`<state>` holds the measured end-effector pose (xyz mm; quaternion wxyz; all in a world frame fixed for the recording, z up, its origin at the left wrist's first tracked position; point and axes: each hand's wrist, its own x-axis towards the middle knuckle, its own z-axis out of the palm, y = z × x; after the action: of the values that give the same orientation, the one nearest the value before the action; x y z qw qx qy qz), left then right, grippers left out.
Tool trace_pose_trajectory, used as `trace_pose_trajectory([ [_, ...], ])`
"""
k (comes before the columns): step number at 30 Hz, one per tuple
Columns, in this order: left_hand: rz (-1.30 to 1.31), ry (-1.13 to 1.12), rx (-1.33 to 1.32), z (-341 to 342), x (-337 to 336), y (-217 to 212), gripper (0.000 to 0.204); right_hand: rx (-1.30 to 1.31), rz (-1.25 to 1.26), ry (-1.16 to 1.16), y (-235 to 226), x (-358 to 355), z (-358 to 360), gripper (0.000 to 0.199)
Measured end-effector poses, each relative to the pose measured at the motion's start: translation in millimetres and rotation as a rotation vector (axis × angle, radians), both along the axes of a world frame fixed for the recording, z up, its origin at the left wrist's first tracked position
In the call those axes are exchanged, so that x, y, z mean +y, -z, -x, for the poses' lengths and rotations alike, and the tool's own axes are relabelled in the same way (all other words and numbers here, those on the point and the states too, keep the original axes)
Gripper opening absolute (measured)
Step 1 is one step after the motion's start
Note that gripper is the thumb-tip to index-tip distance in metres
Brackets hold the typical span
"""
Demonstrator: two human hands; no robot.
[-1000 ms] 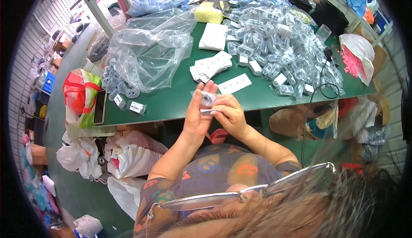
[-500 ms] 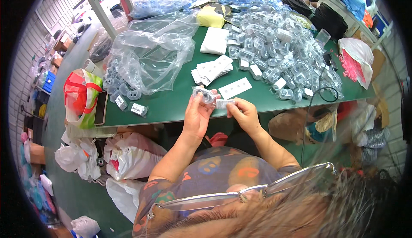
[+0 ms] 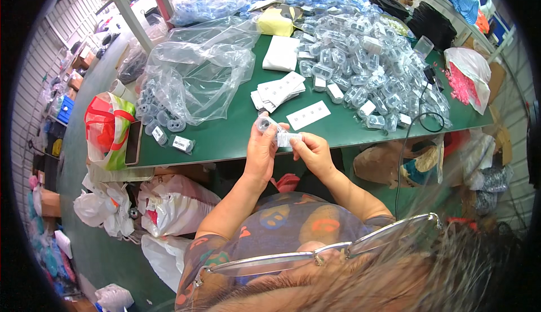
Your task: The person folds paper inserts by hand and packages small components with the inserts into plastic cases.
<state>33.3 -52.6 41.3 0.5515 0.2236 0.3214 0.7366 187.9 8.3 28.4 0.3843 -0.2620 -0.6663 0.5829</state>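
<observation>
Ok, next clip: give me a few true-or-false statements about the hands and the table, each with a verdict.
1. Both hands meet just in front of the table's near edge. True: the left hand and right hand are close together there.
2. The left hand holds a small clear blister pack. True.
3. The right hand is empty. False: it pinches a small white label card.
4. The table is red. False: it is green.
5. A heap of clear packs lies on the right part of the table. True.
6. The big clear plastic bag lies on the floor. False: it lies on the table's left part.
</observation>
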Motion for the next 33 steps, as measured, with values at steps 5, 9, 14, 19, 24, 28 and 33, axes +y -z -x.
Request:
trace_pose_trajectory([
  [5, 0.071, -0.011, -0.025, 1.5, 3.0, 3.7, 0.054, 0.071, -0.027, 0.114, 6.4, 1.3, 4.8, 0.029],
  [9, 0.08, -0.045, 0.011, 0.1, 6.5, 4.2, 0.053, 0.06, 0.06, 0.064, 7.8, 0.7, 3.2, 0.03],
  [14, 0.033, -0.026, 0.044, -3.0, 5.7, 0.3, 0.063, 0.071, 0.184, -0.035, 5.6, -7.1, 5.7, 0.028],
  [19, 0.025, -0.035, 0.046, -0.9, 6.8, 8.9, 0.058, 0.156, 0.221, 0.057, 10.4, -3.0, 6.6, 0.028],
  [24, 0.047, -0.021, 0.049, -5.1, 4.7, 2.9, 0.055, 0.05, 0.19, -0.078, 4.8, -10.4, 5.5, 0.029],
  [28, 0.063, -0.027, 0.079, -1.4, 4.3, 6.9, 0.062, 0.065, 0.231, -0.102, 9.5, -6.0, 5.7, 0.027],
  [33, 0.042, -0.037, 0.175, -1.4, 5.6, 11.0, 0.068, 0.18, 0.446, -0.144, 6.7, -2.6, 4.0, 0.026],
])
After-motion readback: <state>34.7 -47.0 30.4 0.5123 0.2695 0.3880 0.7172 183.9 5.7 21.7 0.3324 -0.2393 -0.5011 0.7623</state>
